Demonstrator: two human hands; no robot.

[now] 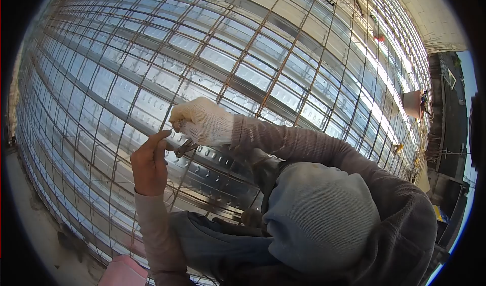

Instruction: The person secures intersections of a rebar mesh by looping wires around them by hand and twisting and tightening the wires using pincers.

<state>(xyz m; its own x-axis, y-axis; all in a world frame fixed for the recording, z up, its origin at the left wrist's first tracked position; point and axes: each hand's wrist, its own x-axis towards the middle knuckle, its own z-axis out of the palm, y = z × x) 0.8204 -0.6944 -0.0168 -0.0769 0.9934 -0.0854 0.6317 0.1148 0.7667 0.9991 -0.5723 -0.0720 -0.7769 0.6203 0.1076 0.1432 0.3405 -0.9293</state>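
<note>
My right hand (202, 120), in a pale knit glove, is closed in a fist above the rebar grid (234, 72). A small dark metal tool (185, 147) sticks out beneath it; its exact shape is unclear. Bare and coming up from the lower left, my left hand (150, 165) has its index finger and thumb bent toward each other beside the glove and a crossing of the bars. Whatever lies between those fingertips is too small to make out.
Ribbed metal decking (251, 75) lies under the bars. A grey knit cap (324, 215) and dark jacket fill the lower right, with blue trousers (217, 243) beside them. A bucket (412, 104) stands at the right; a pink object (123, 272) is at bottom left.
</note>
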